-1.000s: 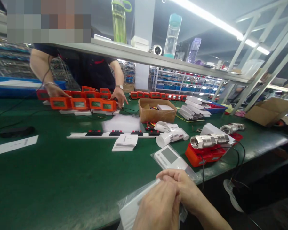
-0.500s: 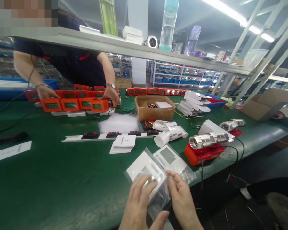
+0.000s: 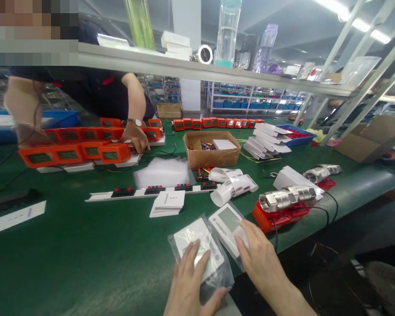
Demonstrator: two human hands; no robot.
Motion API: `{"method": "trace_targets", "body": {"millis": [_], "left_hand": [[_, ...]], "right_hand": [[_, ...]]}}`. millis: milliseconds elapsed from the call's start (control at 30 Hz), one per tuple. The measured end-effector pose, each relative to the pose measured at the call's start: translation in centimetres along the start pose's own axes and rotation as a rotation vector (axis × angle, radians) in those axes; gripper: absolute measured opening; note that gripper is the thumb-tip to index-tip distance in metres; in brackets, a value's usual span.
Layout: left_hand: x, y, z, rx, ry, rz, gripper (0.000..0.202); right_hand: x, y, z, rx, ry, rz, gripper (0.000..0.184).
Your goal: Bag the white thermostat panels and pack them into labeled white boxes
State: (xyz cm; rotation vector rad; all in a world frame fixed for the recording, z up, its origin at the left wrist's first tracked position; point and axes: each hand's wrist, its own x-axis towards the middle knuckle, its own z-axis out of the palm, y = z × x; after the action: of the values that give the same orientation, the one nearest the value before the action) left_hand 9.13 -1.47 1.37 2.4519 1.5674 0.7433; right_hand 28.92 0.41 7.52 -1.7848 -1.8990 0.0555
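Note:
My left hand (image 3: pixel 191 281) lies flat, fingers spread, on a white device sealed in a clear plastic bag (image 3: pixel 197 248) at the near edge of the green table (image 3: pixel 85 254). My right hand (image 3: pixel 261 259) rests with fingers stretched on a second bagged white device with a grey screen (image 3: pixel 228 221) just to its right. Neither hand grips anything. A stack of folded white leaflets (image 3: pixel 168 202) lies just beyond the bags.
A red unit carrying a metal valve (image 3: pixel 281 204) sits right of my hands, with black cable trailing off the edge. White paper rolls (image 3: pixel 232 184), a cardboard box (image 3: pixel 211 149) and a terminal strip (image 3: pixel 151 192) lie farther back. A co-worker's hand (image 3: pixel 136 138) handles orange meters (image 3: pixel 72 151).
My hands have laid the bagged device down beside the other and now press flat on both bags. The co-worker's row of orange meters has shifted left in view.

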Motion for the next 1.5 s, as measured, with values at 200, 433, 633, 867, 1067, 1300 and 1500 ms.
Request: {"method": "trace_targets", "body": {"millis": [200,433,633,867,1067,1300,1500], "left_hand": [[4.5,-1.7,-3.6,-0.057,-0.139,-0.244,0.048],[11.0,-2.7,-5.4,-0.025,-0.572,-0.328,0.092],[12.0,-3.8,-5.9,-0.1,-0.635,-0.487,0.075],[7.6,-4.8,-7.2,-0.843,-0.529,-0.484,0.051],[3.7,-6.9,-6.3,-1.355,-0.279,-0.542,0.052],[3.2,-7.0,-6.5,-1.426,-0.288,-0.486,0.049],[4.1,-6.9,-6.6,-1.365,-0.428,-0.423,0.039]], "right_hand": [[1.8,2.1,2.1,-0.175,-0.276,0.202,0.073],[2.7,1.8,1.0,-0.209,-0.371,0.308,0.059],[1.4,0.6,0.7,-0.238,-0.262,0.268,0.067],[1.1,2.2,1.8,-0.147,-0.267,0.229,0.063],[0.6,6.0,4.1,-0.111,-0.205,0.235,0.089],[0.8,5.4,3.4,-0.025,-0.294,0.187,0.069],[0.3,1.7,2.0,0.256,-0.198,0.142,0.064]]}}
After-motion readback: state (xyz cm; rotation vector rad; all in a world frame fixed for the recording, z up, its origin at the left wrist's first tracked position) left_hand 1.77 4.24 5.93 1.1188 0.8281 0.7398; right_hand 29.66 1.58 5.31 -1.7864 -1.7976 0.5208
